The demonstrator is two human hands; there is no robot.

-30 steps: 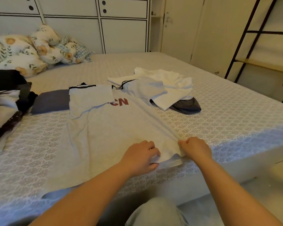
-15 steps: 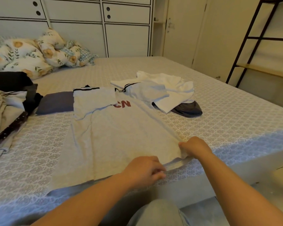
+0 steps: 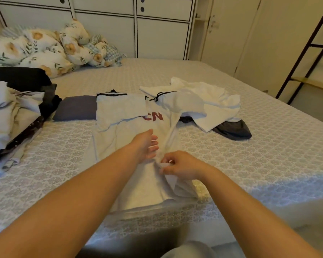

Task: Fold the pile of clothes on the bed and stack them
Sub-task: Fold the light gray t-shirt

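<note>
While we lean over the bed: we are partway through folding one shirt, with more garments waiting on either side.

Shirt: our light grey T-shirt point(image 3: 131, 146) lies flat on the patterned bedspread point(image 3: 268, 155), just inside the near edge, red letters face up and its left sleeve already turned in over the chest.

Right hand: our right hand point(image 3: 181, 165) has its fingers curled around the shirt's right side edge, pinching a bunch of cloth and carrying it over the body of the shirt; we judge this is the right-side fold.

Left hand: our left hand point(image 3: 146, 145) lies open, fingers straight and spread, on the middle of the shirt, probably to pin the cloth and mark the crease line so the folded side has something to turn against.

Why near the edge: the shirt sits close to us, which we think keeps both hands within easy reach.

Unfolded pile: a heap of clothes point(image 3: 13, 116) with a dark belt sits at our left, well apart from the shirt.

Other garments: a white garment point(image 3: 211, 105) lies over a dark one point(image 3: 235, 130) just to the right of the shirt's collar; a folded blue-grey piece point(image 3: 76, 108) lies beside the left shoulder.

Progress: early, in our judgement, with most items not yet folded.

Risk: the bunched cloth may land wrinkled.
</note>
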